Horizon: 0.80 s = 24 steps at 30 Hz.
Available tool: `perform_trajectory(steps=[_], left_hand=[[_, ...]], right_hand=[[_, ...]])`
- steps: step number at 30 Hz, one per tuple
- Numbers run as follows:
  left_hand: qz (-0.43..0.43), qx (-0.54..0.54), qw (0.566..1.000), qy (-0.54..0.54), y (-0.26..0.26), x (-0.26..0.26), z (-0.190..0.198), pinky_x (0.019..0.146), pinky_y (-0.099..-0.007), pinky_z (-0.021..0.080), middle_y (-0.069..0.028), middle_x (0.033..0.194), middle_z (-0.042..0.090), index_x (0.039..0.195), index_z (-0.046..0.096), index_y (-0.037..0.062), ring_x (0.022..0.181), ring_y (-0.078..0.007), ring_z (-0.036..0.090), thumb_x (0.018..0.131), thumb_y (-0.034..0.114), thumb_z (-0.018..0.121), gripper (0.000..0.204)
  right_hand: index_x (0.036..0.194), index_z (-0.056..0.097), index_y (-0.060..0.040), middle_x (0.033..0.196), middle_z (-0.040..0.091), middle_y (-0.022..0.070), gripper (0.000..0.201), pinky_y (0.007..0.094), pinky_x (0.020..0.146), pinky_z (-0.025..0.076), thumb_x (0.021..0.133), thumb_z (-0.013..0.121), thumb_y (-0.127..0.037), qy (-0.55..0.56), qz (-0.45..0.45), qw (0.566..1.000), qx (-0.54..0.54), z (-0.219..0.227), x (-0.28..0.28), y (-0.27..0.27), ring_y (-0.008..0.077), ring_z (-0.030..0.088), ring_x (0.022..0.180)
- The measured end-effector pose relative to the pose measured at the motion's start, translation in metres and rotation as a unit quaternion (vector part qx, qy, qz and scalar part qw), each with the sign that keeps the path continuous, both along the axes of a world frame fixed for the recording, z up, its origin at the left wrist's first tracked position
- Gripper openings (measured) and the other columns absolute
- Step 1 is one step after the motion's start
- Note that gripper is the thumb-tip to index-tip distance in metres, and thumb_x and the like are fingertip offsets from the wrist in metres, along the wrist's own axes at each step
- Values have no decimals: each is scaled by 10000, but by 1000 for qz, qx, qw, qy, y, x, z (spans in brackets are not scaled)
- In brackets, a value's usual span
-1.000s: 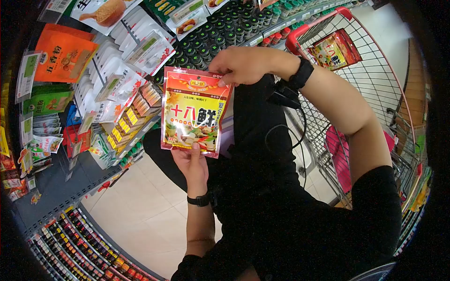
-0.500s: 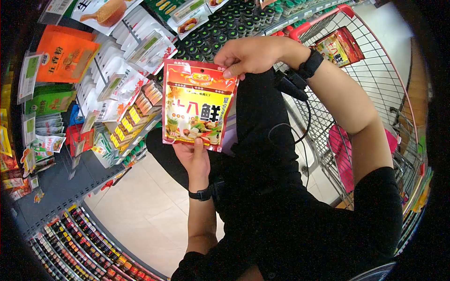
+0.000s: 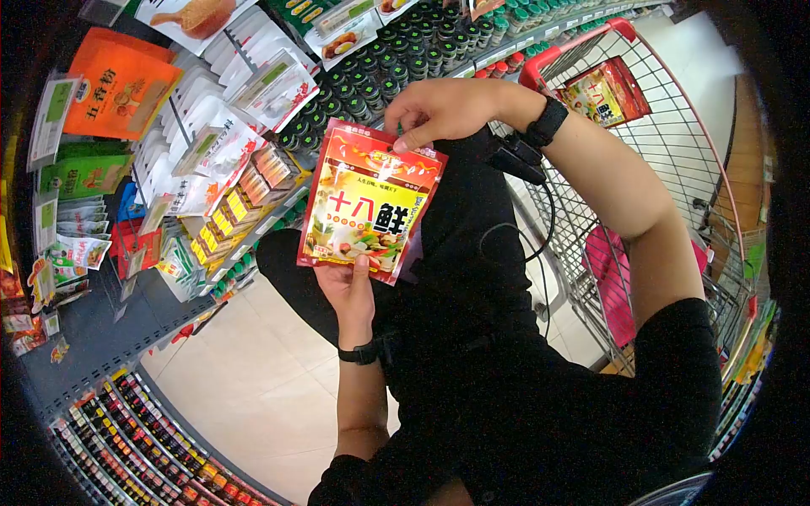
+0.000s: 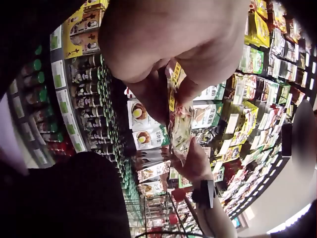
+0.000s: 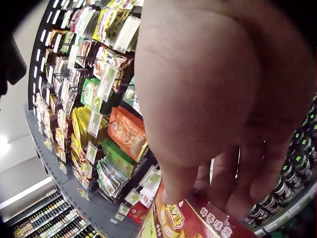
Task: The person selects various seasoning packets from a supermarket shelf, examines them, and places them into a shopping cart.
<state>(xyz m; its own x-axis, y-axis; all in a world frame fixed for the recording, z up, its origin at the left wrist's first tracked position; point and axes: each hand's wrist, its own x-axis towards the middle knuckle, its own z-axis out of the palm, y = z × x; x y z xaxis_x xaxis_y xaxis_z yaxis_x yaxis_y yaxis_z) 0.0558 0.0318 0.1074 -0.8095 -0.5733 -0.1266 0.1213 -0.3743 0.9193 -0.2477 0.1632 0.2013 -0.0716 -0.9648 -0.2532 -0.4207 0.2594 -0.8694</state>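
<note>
A red and yellow seasoning packet (image 3: 364, 198) is held up in front of the body, its printed front facing the head camera and its top leaning right. My left hand (image 3: 348, 297) pinches the bottom edge, thumb on the front and the other fingers hidden behind. At the top right corner, my right hand (image 3: 451, 111) pinches the packet between thumb and fingers. The left wrist view catches the packet (image 4: 179, 119) edge-on between both hands. Close up in the right wrist view, the thumb and fingers of the right hand (image 5: 203, 84) are at the packet's red top (image 5: 200, 220).
A shopping cart (image 3: 620, 17) stands to the right, with a similar packet (image 3: 603, 91) and a pink item (image 3: 609, 287) in it. To the left are shelves of hanging spice bags (image 3: 118, 84), small boxes (image 3: 228, 223) and rows of black-capped jars (image 3: 371, 80).
The packet has shifted slightly right, and its top now leans right where it was nearly upright before. Both hands keep their hold on it.
</note>
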Motion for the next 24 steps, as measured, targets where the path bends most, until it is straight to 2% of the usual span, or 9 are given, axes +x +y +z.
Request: perform_trajectory(steps=[5,9,13,14,17,18,21,22,24], left_hand=[[-24,107,994,13,1,-9,-6,1050,-407,412,-119,1403,431,1403,299,41,1238,-218,497,897,-55,564,580],[-59,161,985,-5,-1,-8,-18,1051,-406,408,-102,1388,459,1402,312,50,1264,-210,475,920,-5,557,543],[-100,202,974,28,-6,-6,-17,979,-384,474,-117,1299,547,1333,375,53,1161,-221,571,945,60,557,428],[-72,202,976,37,-3,-7,-13,898,-367,513,-120,1194,610,1290,415,51,1052,-220,630,949,84,561,373],[-133,163,977,43,-15,4,-25,832,-351,522,-137,1119,635,1252,448,47,971,-219,651,942,124,588,349],[-117,147,982,17,-16,5,-20,761,-332,513,-138,1048,646,1211,482,42,908,-221,660,936,176,608,330],[-62,188,980,6,-26,13,-29,707,-314,510,-107,963,655,1108,543,53,833,-203,653,947,190,597,218],[-23,209,978,10,-28,15,-33,694,-309,497,-79,925,644,1084,552,68,809,-182,634,945,187,597,188],[21,262,964,26,-35,21,-48,667,-299,467,-33,863,619,1040,563,96,781,-147,596,944,186,593,135]], right_hand=[[968,591,11,630,584,18,246,248,552,436,956,598,-234,-101,-7,995,-5,1,11,-2,77,545,579],[931,584,14,630,566,9,204,244,546,426,959,585,-188,-75,-9,997,-19,12,21,-6,70,526,573],[861,591,-3,668,600,22,185,253,555,450,932,586,-174,-64,-20,996,-63,34,29,-7,81,556,602],[873,600,-3,697,605,22,190,252,574,455,932,599,-184,-81,-24,995,-50,47,34,-7,71,557,635],[878,592,8,694,538,-25,185,238,575,380,939,608,-166,-13,-15,997,-77,86,43,-2,40,446,657],[841,559,9,684,493,-36,191,252,559,334,944,594,-148,-72,-74,992,-73,111,55,4,44,391,656],[799,518,6,694,465,-31,171,250,551,321,879,610,-114,41,-190,970,-148,170,73,40,60,409,654],[798,521,5,698,467,-27,149,248,564,331,856,606,-103,75,-278,938,-194,184,85,52,65,423,663],[798,535,-1,720,479,-28,101,249,618,366,823,574,-90,159,-369,884,-238,212,89,81,77,456,700]])
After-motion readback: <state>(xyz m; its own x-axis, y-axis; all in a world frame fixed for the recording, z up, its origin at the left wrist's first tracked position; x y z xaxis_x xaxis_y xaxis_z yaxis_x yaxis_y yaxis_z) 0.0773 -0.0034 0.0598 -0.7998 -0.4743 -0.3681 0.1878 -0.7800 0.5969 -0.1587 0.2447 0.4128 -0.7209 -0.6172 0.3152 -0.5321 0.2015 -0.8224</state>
